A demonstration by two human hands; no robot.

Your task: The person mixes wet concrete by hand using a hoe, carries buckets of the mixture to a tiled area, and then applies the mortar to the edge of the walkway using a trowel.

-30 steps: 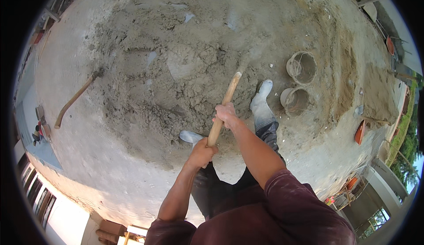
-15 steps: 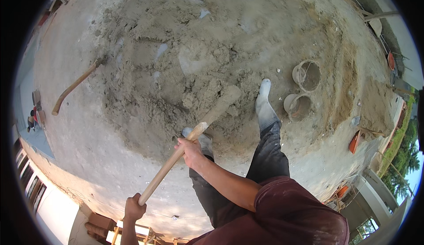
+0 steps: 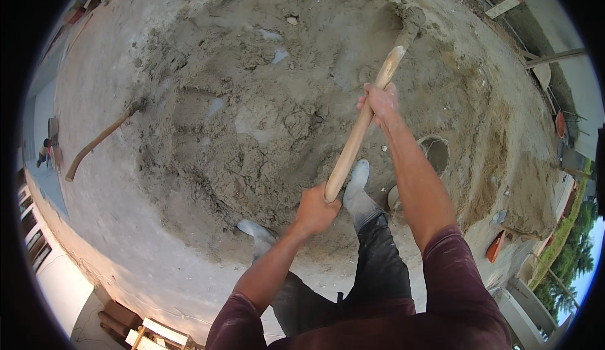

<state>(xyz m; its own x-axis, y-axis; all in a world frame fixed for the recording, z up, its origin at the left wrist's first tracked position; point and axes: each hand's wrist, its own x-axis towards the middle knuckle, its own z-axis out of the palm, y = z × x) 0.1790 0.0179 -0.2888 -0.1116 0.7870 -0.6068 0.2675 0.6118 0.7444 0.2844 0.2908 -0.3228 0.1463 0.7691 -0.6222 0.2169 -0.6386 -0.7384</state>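
Both my hands grip a long wooden-handled tool (image 3: 358, 137), held slantwise from near my body to the far right. My left hand (image 3: 317, 209) is wrapped round its near end. Farther up the handle, my right hand (image 3: 382, 99) has its fingers closed round the wood. The tool's far end is caked grey and meets the wet mortar (image 3: 265, 123); its head cannot be made out. A shallow hollow shows in the mortar beside that end. My two pale, mortar-smeared boots (image 3: 359, 183) stand at the near edge of the spread mix.
Left of the mortar lies another tool with a curved wooden handle (image 3: 94, 148), its head in the mix. A bucket (image 3: 435, 153) stands right of my right arm; a second is mostly hidden behind it. An orange pan (image 3: 495, 247) and a sand heap (image 3: 535, 205) are farther right.
The tool has swung from the mortar near my feet out to the far right. Both hands moved up and right with it, keeping hold. My view has shifted slightly.
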